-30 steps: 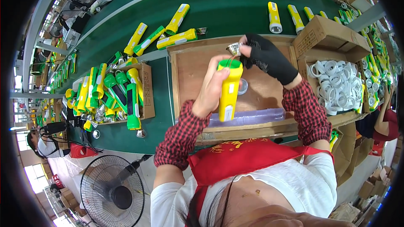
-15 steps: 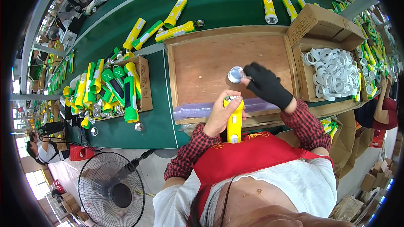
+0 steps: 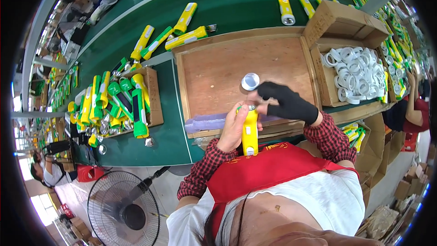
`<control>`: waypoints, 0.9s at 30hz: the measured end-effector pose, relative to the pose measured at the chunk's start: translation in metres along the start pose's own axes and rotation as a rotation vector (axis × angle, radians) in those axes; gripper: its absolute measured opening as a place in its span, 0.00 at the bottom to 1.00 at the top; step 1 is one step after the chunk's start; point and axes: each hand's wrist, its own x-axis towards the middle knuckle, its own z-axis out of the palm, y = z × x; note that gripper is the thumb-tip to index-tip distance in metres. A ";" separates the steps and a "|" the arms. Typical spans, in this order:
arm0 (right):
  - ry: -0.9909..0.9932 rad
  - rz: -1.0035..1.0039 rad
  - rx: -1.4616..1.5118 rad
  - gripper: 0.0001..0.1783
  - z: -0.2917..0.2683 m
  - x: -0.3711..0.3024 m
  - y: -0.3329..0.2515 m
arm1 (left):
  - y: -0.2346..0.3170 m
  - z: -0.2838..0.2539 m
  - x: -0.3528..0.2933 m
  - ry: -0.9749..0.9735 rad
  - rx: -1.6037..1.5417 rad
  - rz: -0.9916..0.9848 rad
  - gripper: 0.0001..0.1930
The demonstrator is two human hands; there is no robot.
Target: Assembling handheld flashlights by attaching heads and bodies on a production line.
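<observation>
My left hand (image 3: 233,127) is closed round a yellow flashlight (image 3: 250,133), held upright in front of the red apron with its silvery open end up. Above that end is my right hand (image 3: 284,104), in a black fingerless glove. Its thumb and fingertips are bent close to the flashlight's rim; anything between them is too small and blurred to make out. Just beyond the fingers, a round white-rimmed piece (image 3: 250,81) with a clear, shiny middle stands on the wooden board (image 3: 214,66). A long lavender see-through plastic roll (image 3: 207,123) lies behind the flashlight along the board's near edge.
On the right, a cardboard box (image 3: 327,96) holds many white rings (image 3: 348,81). To the left another box (image 3: 156,95) is heaped with yellow and green flashlights (image 3: 122,98). More flashlights (image 3: 185,18) lie on the green table (image 3: 236,4). A fan (image 3: 124,209) stands lower left; co-workers sit nearby.
My right hand has come from beside the round white-rimmed piece down to the flashlight's open end. My left hand still holds the flashlight. The whole view has shifted slightly.
</observation>
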 end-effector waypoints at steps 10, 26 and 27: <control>0.354 0.010 -0.255 0.14 -0.009 -0.038 -0.001 | -0.003 0.006 0.007 -0.069 0.053 -0.135 0.19; 0.631 0.304 -0.111 0.20 -0.117 -0.050 -0.015 | 0.008 0.000 -0.006 -0.141 -0.039 -0.139 0.15; 0.581 0.142 -0.031 0.21 -0.100 -0.045 -0.014 | 0.008 0.001 -0.006 -0.159 -0.062 -0.125 0.15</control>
